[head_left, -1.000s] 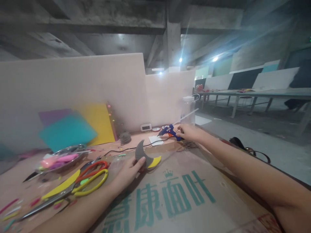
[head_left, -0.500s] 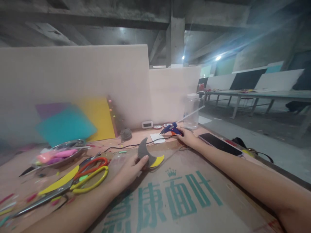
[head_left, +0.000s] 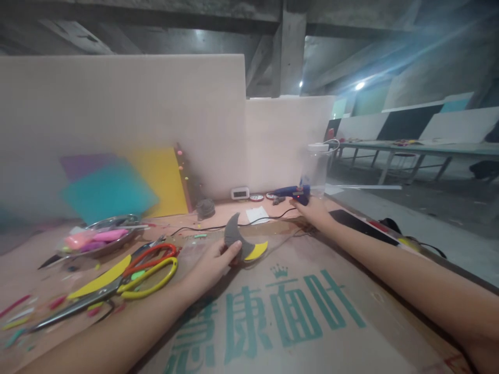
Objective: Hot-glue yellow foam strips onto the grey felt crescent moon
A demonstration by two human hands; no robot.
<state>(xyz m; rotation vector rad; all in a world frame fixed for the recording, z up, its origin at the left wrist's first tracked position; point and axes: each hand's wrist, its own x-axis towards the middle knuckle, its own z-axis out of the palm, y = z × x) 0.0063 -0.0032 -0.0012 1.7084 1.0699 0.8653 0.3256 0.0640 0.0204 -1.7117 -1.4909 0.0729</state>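
Note:
My left hand is closed on a grey crescent-shaped piece with a yellow tip, pinched between thumb and fingers just over the printed cardboard. Farther off, my right hand grips a blue glue gun, its nozzle pointing left and a small red light showing. A long whitish glue stick sticks out behind the gun to the right. Most of the right fingers are hidden around the handle. Below the nozzle lies a small white paper.
Scissors with red and yellow handles lie at left, beside a metal dish of pink and purple clay and several scraps. A clear bottle stands behind the gun. A phone lies near the right edge. A black cord crosses behind the crescent.
My right hand has turned the glue gun, so its nozzle no longer angles down at the white paper and the stick now lies level. The left hand keeps its hold.

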